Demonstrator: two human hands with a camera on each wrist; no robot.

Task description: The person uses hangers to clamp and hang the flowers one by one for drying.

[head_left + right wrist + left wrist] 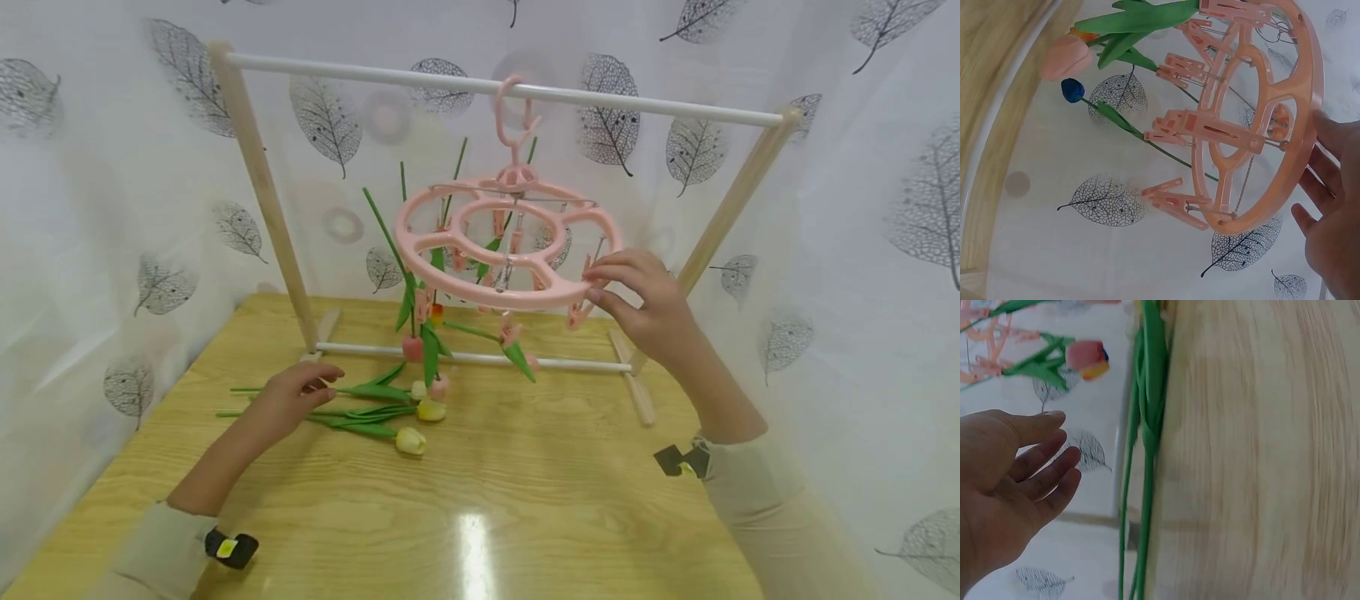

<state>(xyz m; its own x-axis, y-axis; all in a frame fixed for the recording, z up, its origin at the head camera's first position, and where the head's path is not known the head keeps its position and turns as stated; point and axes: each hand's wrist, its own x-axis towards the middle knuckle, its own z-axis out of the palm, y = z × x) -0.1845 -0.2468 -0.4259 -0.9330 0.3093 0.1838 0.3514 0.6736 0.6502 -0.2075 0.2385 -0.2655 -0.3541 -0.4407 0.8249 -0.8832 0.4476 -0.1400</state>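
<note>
Pink hanger held by right hand; some clips partly hidden.

Your sleeves are pale beige, plain, cuffed at the forearm. Black angular wrist units, each with a yellow patch.

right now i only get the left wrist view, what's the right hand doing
Observer: The right hand holds the rim of the pink hanger.
Operator: ok and what's that hung on
Observer: Its hook loops over the white top bar.
Operator: my view crops the lying flowers, any yellow heads
Observer: Yes, the lowest bloom in the head view is yellow.
</note>
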